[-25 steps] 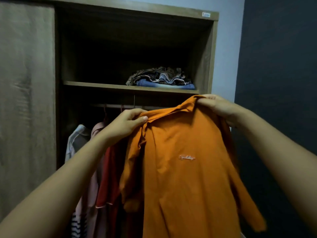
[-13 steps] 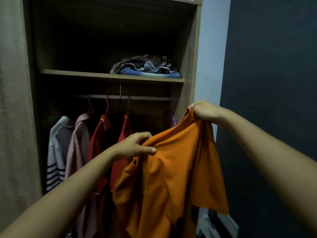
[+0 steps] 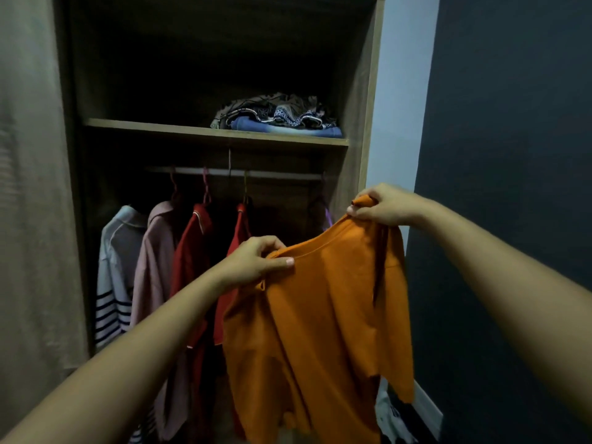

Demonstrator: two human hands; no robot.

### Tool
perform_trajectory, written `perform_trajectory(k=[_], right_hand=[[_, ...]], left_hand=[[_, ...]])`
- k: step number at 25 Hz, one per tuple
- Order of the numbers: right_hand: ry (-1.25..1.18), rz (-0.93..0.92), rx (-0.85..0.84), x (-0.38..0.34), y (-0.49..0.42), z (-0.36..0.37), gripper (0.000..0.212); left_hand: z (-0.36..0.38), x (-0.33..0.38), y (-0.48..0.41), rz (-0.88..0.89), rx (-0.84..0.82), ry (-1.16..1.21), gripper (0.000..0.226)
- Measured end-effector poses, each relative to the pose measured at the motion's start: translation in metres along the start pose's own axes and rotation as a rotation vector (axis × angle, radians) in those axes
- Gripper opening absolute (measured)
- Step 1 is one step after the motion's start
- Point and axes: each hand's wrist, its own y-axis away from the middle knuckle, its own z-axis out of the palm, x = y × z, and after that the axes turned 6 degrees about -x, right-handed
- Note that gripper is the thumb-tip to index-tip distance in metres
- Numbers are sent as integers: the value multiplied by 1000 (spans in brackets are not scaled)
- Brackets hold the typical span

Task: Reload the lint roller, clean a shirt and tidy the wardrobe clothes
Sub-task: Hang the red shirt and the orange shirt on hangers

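Holding an orange shirt [image 3: 323,315] up by its top edge, left hand [image 3: 253,264] lower, right hand [image 3: 384,205] higher, cloth drooping in loose folds. Behind it, hung in a row: striped white top [image 3: 112,267], pink top [image 3: 153,267], red garments [image 3: 189,251]. Higher up, lying in a pile: folded clothes [image 3: 278,120].

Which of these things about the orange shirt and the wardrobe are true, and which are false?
1. The left hand and the right hand both hold the orange shirt. True.
2. The orange shirt hangs on the rail. False: the hands hold it up in front of the wardrobe.
3. On the shelf lie folded clothes. True.
4. The striped top hangs furthest right of the hanging clothes. False: it hangs furthest left.
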Motion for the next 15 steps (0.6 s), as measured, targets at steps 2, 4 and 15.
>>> perform_trajectory(k=[2, 4, 15], right_hand=[[-52, 13, -19, 3, 0, -1, 26], [-110, 21, -35, 1, 3, -1, 33], [-483, 142, 16, 4, 5, 33, 41]], left_hand=[[4, 4, 3, -21, 11, 44, 31], [7, 7, 4, -56, -1, 129, 40], [-4, 13, 5, 64, 140, -99, 10]])
